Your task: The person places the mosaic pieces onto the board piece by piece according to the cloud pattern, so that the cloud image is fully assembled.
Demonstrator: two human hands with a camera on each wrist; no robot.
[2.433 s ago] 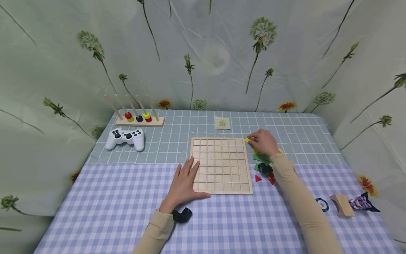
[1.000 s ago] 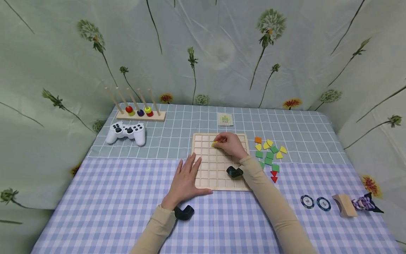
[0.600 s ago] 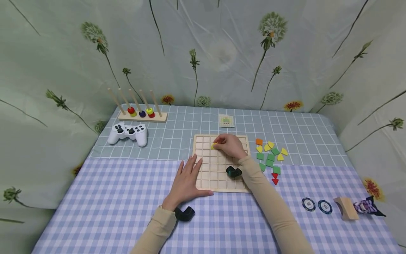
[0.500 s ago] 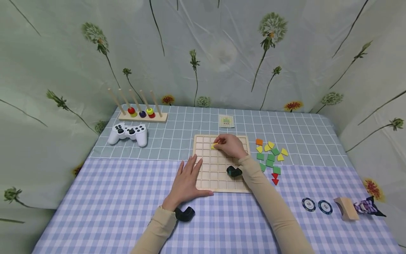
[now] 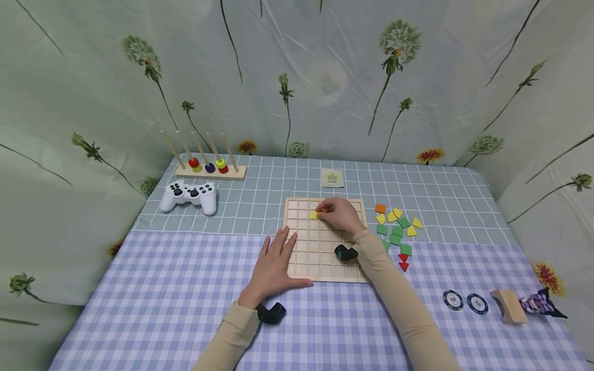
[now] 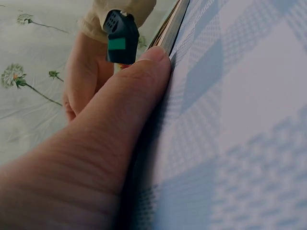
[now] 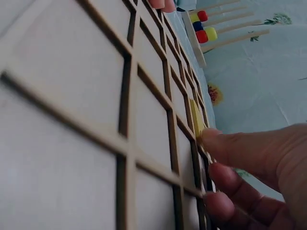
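A square wooden grid board [image 5: 302, 257] lies in the middle of the table. My left hand [image 5: 271, 270] rests with spread fingers over its left edge, the thumb along the near edge; the left wrist view shows the thumb [image 6: 139, 79] against the board's side. Over the board's upper rows, my right hand [image 5: 341, 214] pinches a yellow tile [image 5: 313, 215] at a cell in the second row from the back. The right wrist view shows the thumb [image 7: 216, 141] on that yellow tile [image 7: 196, 117], low among the wooden ridges; the index fingertip is hidden.
Right of the board lie several yellow tiles [image 5: 397, 212], several green tiles [image 5: 397, 232], an orange tile [image 5: 380, 208] and red triangles [image 5: 403, 267]. A pattern card [image 5: 332, 178], peg rack [image 5: 211, 172], game controller [image 5: 189, 196], poker chips [image 5: 452, 300] and wooden arch block [image 5: 509, 306] stand around.
My right hand has carried the yellow tile leftward from the loose tiles onto the board and set it down at a cell. The left hand has stayed on the board's edge.
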